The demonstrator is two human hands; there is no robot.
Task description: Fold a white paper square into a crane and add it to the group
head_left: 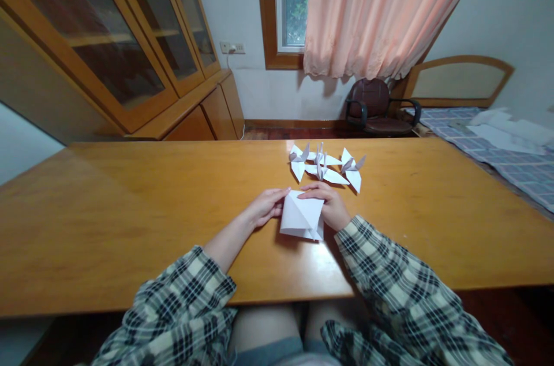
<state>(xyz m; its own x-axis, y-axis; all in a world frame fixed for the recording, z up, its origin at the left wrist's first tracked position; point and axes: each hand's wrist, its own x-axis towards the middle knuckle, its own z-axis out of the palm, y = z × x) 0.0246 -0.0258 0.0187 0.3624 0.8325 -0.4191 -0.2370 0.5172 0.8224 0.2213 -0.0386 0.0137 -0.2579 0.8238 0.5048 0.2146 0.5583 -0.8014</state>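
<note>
A partly folded sheet of white paper [300, 217] is held between my two hands, just above the table near its front edge. It has a diagonal crease, and its lower right edge stands a little apart in layers. My left hand [269, 207] pinches the upper left corner, thumb and fingers on the paper. Across the top right side, my right hand [329, 203] grips the sheet with its fingers over the front face. Just beyond the hands stand several white folded paper cranes [298, 163], grouped close together with wings spread.
The wooden table [130, 210] spreads wide to both sides. Behind it are a glass-door cabinet [173, 83] at left, a brown armchair [375, 106] and a pink curtain [381, 14]. A bed [489, 146] with checked cover stands at right.
</note>
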